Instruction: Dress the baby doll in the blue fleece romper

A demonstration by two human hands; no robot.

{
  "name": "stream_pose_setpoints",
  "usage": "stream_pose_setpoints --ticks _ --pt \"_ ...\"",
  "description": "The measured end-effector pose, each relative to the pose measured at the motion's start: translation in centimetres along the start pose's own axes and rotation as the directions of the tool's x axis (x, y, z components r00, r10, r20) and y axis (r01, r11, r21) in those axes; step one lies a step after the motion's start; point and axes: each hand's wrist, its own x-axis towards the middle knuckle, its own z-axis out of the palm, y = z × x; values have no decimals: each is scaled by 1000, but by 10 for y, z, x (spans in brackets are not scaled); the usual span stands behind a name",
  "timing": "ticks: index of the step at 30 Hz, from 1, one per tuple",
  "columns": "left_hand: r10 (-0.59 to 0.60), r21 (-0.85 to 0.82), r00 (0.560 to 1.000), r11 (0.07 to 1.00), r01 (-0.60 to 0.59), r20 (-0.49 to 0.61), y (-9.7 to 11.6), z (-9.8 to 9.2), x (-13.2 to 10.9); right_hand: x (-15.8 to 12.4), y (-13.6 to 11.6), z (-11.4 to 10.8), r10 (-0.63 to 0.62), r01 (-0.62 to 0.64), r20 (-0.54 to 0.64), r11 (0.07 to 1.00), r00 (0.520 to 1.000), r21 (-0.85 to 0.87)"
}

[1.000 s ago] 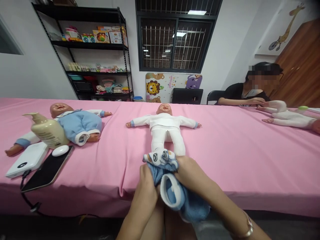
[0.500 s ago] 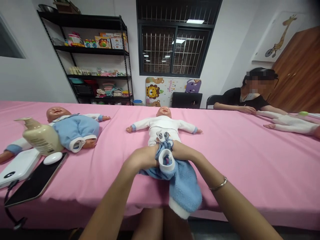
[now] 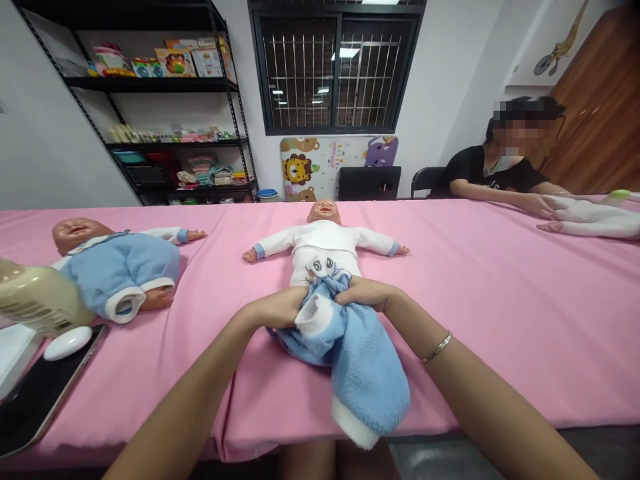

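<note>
Pink-clothed table under two dolls, bottle, phone.

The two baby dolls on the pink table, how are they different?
The middle doll wears white and lies flat with its arms spread; the left doll wears a blue suit and lies angled. Both hands, left hand and right hand, hold blue pants at the middle doll; nobody touches the left doll. Both lie face up on the table.

Bright, even ceiling light; soft shadows; sharp centre; wide-angle bending at the edges; lamps mirrored in the window
</note>
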Motion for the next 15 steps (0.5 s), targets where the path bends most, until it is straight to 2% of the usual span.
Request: stream_pose_setpoints --ticks 2,3,5,7,10,12,13,15 --pt "18 -105 991 994 -32 -136 0 -2 -3 -3 0 1 -4 5 -11 994 1000 112" --pt "11 -165 972 985 -51 -234 0 -4 -4 -5 0 2 -21 24 -15 984 1000 175" --pt "-20 -279 903 954 -111 -430 -2 -8 -4 -9 0 6 -65 69 -22 953 998 296" --pt "-54 -360 827 915 -184 -560 -6 -11 0 -10 1 12 -97 102 -31 916 995 388" --pt "-118 -430 749 871 -237 -652 -14 -13 8 -9 2 20 -102 100 -20 878 995 468" --pt "-168 -485 719 835 -260 -674 -18 -12 11 -7 2 26 -100 95 -18 857 995 507" --pt "-185 -521 721 809 -274 -667 -18 -12 11 -7 3 28 -98 96 -23 852 995 515" --pt "-187 -594 756 743 -309 -627 -15 -11 8 -6 3 31 -125 134 -49 877 991 462"
